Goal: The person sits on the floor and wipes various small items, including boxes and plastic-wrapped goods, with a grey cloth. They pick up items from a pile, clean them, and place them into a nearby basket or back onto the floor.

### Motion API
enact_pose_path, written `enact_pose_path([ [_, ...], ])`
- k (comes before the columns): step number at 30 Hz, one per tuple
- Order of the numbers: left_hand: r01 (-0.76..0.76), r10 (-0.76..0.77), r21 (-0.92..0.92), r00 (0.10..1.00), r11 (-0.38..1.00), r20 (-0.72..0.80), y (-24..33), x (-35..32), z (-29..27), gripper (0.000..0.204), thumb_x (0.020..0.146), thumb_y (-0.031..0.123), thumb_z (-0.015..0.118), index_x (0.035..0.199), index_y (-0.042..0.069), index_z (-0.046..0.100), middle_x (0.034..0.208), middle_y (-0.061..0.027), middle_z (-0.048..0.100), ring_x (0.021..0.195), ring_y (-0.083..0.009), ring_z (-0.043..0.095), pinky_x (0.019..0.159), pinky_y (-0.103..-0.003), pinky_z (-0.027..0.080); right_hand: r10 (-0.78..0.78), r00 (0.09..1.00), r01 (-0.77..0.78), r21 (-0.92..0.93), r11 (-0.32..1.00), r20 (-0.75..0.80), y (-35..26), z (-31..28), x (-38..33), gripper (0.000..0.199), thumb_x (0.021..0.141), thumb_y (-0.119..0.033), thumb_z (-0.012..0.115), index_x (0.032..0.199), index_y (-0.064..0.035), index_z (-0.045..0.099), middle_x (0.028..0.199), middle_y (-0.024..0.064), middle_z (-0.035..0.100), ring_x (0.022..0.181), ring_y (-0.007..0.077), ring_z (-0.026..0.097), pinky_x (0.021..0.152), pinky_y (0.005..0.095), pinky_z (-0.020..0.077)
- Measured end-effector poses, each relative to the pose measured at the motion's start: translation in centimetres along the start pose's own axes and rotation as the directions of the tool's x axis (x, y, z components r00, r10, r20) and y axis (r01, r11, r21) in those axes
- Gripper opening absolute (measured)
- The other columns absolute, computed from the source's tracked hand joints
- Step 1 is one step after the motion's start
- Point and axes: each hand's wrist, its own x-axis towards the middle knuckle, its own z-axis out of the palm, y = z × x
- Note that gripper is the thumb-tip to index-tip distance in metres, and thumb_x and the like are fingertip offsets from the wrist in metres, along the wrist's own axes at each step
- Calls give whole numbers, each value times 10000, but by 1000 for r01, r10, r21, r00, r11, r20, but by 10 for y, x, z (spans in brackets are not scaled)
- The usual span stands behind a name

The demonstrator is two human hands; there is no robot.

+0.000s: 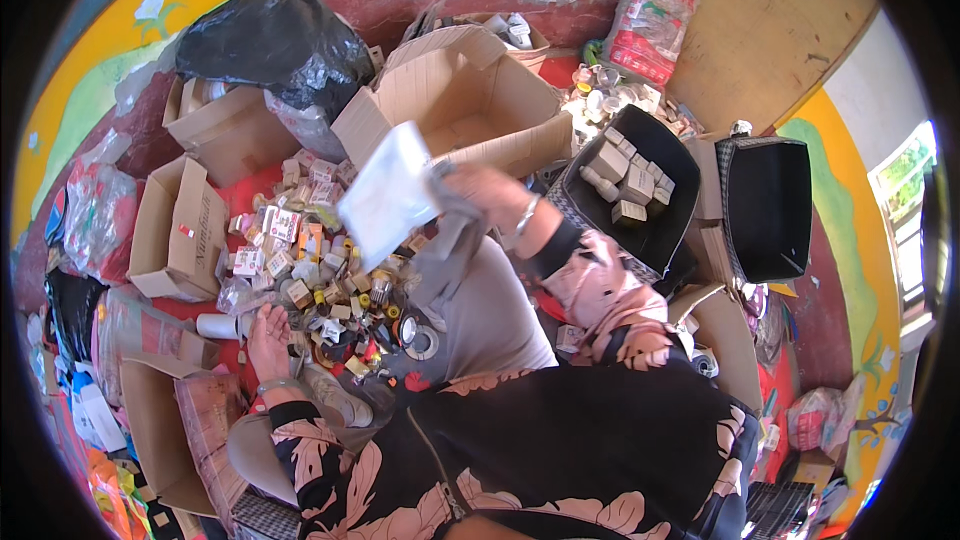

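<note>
My right hand [478,190] is raised over the middle of the pile, closed on a grey cloth [452,240] that hangs over my knee. Against that hand is a pale, flat, rectangular packet [390,198], smeared by motion; its exact kind is unclear. Low on the left, my left hand [268,342] has its fingers stretched out and seems to hold nothing. Beside it lies a white cylinder [220,327]. Between my hands spreads a heap of small boxes [280,224], bulbs, caps and round fittings.
A large open carton [470,90] stands ahead, with smaller cartons [180,230] to the left. On the right, a black-lined bin [650,230] holds several small boxes, next to another dark bin [768,205]. A black plastic bag [275,45] sits at the far left.
</note>
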Motion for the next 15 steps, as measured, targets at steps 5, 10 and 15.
enact_pose_path([
  [5, 64, -63, 16, 997, 998, -46, -10, 4, 7, 339, 877, 283, 511, 1113, 39, 512, 1007, -101, 606, 892, -170, 575, 753, -276, 452, -363, 736, 232, -290, 928, -572, -78, -168, -19, 129, 829, -157, 514, 806, -48, 577, 757, 48, 579, 666, 168, 569, 583, 312, 472],
  [10, 76, -75, 16, 994, 997, -77, -20, 5, -5, 329, 869, 279, 521, 1104, 48, 516, 995, -95, 611, 880, -169, 579, 737, -275, 457, -374, 104, 751, -174, 637, -922, -145, -293, -64, 175, 722, -114, 582, 876, -29, 584, 868, 105, 594, 646, 218, 587, 537, 391, 482],
  [15, 108, -98, 71, 986, 992, -134, -23, 3, -4, 297, 865, 267, 526, 1069, 51, 523, 956, -88, 619, 849, -169, 587, 721, -267, 462, -500, 333, 775, -70, 628, -799, -122, -244, -58, 136, 811, -200, 523, 895, -104, 569, 738, 36, 560, 581, 169, 536, 473, 317, 427],
])
